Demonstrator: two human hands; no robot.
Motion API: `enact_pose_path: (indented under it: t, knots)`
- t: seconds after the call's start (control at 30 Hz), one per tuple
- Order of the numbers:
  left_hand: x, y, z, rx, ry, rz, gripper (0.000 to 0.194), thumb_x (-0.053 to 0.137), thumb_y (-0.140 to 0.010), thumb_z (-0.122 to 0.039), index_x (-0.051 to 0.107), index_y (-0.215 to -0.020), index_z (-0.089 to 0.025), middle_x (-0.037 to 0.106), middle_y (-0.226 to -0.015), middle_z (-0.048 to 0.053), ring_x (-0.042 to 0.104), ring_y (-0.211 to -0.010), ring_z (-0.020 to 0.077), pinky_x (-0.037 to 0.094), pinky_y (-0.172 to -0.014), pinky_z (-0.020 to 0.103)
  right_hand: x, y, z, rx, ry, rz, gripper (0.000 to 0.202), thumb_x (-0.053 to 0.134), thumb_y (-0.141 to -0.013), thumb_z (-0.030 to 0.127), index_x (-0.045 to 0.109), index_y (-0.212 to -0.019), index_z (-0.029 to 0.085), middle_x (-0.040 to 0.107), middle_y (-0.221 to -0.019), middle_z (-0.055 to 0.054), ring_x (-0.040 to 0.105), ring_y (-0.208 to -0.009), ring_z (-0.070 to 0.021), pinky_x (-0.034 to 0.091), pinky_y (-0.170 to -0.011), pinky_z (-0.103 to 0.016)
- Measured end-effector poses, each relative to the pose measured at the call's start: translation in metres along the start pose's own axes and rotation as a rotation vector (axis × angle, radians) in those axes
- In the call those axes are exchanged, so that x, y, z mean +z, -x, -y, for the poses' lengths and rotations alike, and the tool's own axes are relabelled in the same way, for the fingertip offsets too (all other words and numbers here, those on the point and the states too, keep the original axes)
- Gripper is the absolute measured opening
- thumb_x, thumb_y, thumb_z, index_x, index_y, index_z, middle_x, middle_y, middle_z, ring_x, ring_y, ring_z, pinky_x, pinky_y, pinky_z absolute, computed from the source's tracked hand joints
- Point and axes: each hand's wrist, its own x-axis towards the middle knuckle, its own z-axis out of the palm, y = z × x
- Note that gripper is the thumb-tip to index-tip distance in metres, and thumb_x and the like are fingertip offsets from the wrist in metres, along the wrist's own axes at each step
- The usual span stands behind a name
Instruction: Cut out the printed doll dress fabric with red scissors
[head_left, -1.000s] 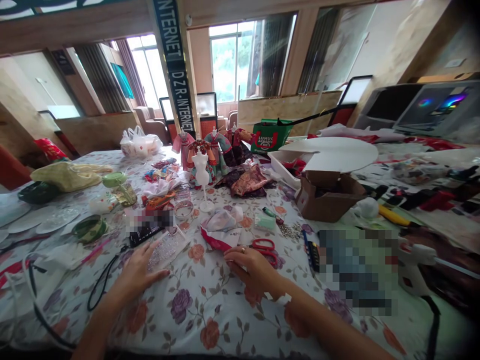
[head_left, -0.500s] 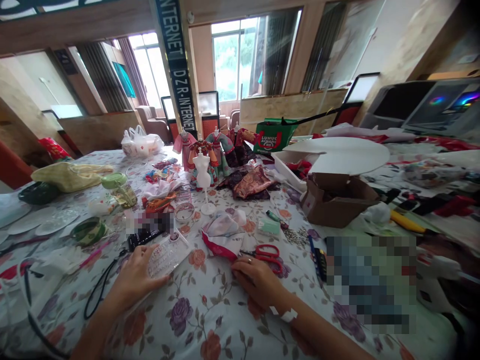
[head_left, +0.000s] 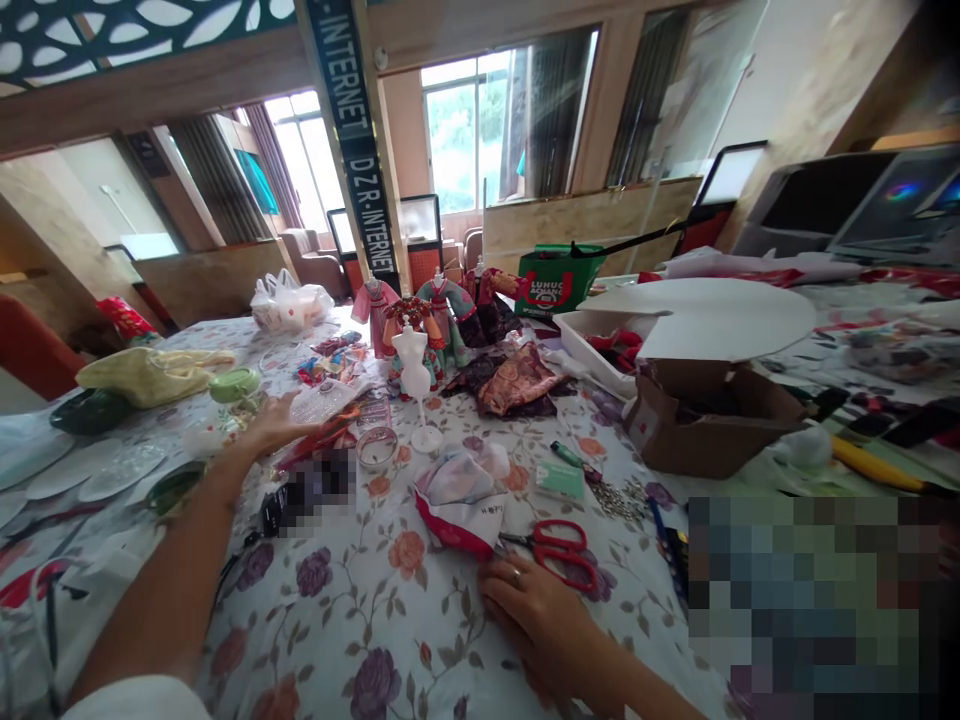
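Note:
My left hand (head_left: 276, 425) reaches to the left middle of the table, its fingers round the edge of a clear sheet of small beads (head_left: 324, 402), which lies over orange and red cloth pieces. My right hand (head_left: 529, 600) rests on the flowered tablecloth with its fingers together at the lower tip of a white and pink-red fabric piece (head_left: 461, 510); whatever is under the fingertips is hidden. Red-handled scissors (head_left: 564, 553) lie just beyond that hand. A small white mannequin (head_left: 414, 365) stands past the fabric, in front of several dressed miniature figures (head_left: 442, 310).
A brown cardboard box (head_left: 709, 430) and a white tray (head_left: 592, 360) stand at the right. A lidded jar (head_left: 234, 390) and a green bowl (head_left: 176, 487) are at the left. A tape roll (head_left: 377, 447) lies near the mannequin's base.
My left hand has moved forward with the clear bead sheet, from the near table to the cloth pieces. My right hand stays beside the fabric. The view has tilted up slightly.

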Motion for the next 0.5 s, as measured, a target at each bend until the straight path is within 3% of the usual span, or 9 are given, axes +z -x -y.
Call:
enact_pose_path:
  t: [0.13,0.3,0.4,0.5]
  knots:
    - [0.023,-0.023,0.008,-0.04,-0.012,0.083,0.068,0.063,-0.066,-0.056,0.054,-0.108,-0.004,0.056,-0.121,0.02,0.049,-0.114,0.0374,0.039,-0.093,0.048,0.002,0.0,-0.004,-0.009,-0.02,0.012,0.027,0.039,-0.09,0.013,0.065,-0.09,0.02,0.067,-0.086,-0.009,0.06,-0.08,-0.0192,0.049,-0.072,-0.029]
    - [0.044,-0.028,0.012,-0.053,-0.016,0.136,0.068,0.062,-0.065,-0.06,0.058,-0.107,-0.007,0.06,-0.115,0.018,0.052,-0.112,0.038,0.042,-0.09,0.045,0.004,0.0,-0.006,-0.007,0.005,0.037,0.022,0.043,-0.089,0.013,0.064,-0.087,0.02,0.066,-0.085,-0.008,0.059,-0.078,-0.0183,0.048,-0.072,-0.028]
    - [0.045,-0.026,0.009,-0.052,-0.014,0.133,0.07,0.063,-0.061,-0.063,0.062,-0.106,-0.01,0.062,-0.111,0.018,0.055,-0.107,0.0396,0.044,-0.087,0.047,0.005,0.001,-0.004,0.002,0.025,0.054,0.017,0.048,-0.087,0.012,0.064,-0.085,0.019,0.066,-0.085,-0.008,0.058,-0.081,-0.0194,0.048,-0.075,-0.029]
    - [0.034,-0.022,-0.001,-0.04,-0.001,0.045,0.068,0.061,-0.063,-0.065,0.064,-0.104,-0.011,0.062,-0.111,0.016,0.053,-0.11,0.0399,0.04,-0.092,0.05,0.005,0.001,-0.001,-0.007,0.038,0.062,0.015,0.05,-0.086,0.013,0.064,-0.084,0.019,0.066,-0.084,-0.009,0.058,-0.083,-0.0196,0.048,-0.076,-0.029]
